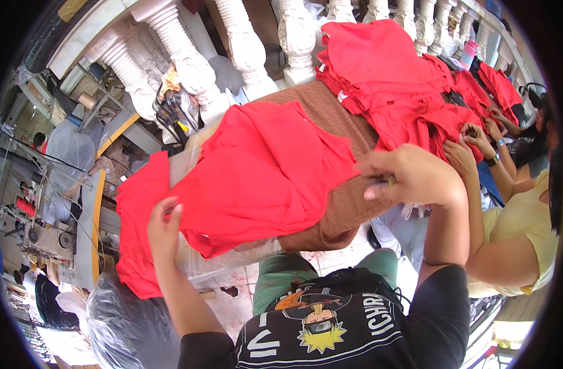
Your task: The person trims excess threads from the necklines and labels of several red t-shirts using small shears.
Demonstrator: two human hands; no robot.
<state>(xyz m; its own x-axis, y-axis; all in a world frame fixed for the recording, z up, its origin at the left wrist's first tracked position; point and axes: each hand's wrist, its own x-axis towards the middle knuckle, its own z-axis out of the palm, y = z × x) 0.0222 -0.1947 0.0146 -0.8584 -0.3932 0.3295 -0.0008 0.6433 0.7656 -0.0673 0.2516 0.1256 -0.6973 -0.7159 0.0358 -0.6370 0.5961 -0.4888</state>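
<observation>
A red garment point(263, 178) lies spread on the table in front of me, its fabric slightly rumpled. Over the table's left end hangs a second red piece point(137, 227). My left hand point(163, 227) is raised between the two, thumb and fingers apart, with nothing visible in it. To the right of the spread garment, my right hand point(417, 175) hovers above the brown patterned cloth point(349, 203). Its fingers are curled round a small thing with a yellowish glint, mostly hidden and too small to name.
Stacked red garments point(380, 67) lie at the far right. Beside me, a person in a yellow top point(515, 240) handles red fabric, and more hands work beyond. A white balustrade point(244, 49) borders the table's back. Sewing machines point(51, 237) and a plastic-wrapped bundle point(127, 326) stand left.
</observation>
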